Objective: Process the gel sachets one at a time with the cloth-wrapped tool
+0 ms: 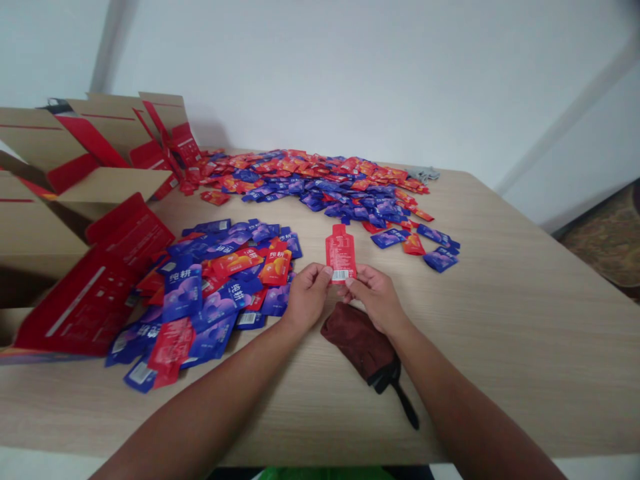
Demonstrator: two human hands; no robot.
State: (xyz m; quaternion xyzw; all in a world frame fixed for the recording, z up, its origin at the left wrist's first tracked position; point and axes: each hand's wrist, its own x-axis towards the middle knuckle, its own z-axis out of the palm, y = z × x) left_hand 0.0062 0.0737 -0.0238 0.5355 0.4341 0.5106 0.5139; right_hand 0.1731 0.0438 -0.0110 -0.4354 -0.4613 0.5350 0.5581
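Observation:
Between my two hands a red spouted pouch [341, 252] stands upright, its printed back with a barcode toward me. My left hand [311, 291] pinches its lower left corner with thumb and fingers. At the lower right corner, my right hand [373, 293] pinches it the same way. Just below the hands lies a dark brown cloth pouch [361, 343] with a black strap, partly behind my right wrist. To the left is a near pile of purple, red and orange pouches [215, 293], some overlapping.
Open cardboard boxes [110, 183] with red printed flaps crowd the left side. A long heap of red and purple pouches [320, 177] runs along the table's back edge by the wall. A few loose pouches [440, 259] lie right of it, and a grey cloth [425, 175] sits behind.

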